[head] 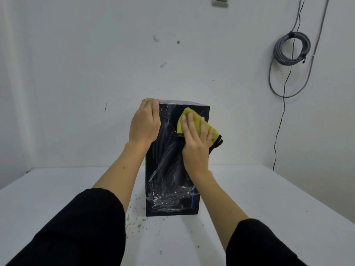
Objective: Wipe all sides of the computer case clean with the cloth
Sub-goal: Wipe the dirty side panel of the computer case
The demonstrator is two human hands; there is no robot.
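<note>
Right hand (196, 144): flat fingers press soft yellow cloth (189, 120) on front.
Left hand (145, 121): grips top-left edge.
Computer case (171, 179): rigid, smeared, looks heavy; upright mid-table (57, 189).

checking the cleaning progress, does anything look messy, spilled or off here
Yes. The near face of the computer case is covered in white smears and flecks, thickest near the bottom. Small specks also dot the table in front of its left corner. The right hand presses the cloth flat on the upper part; the left hand holds the case's top left edge.
</note>
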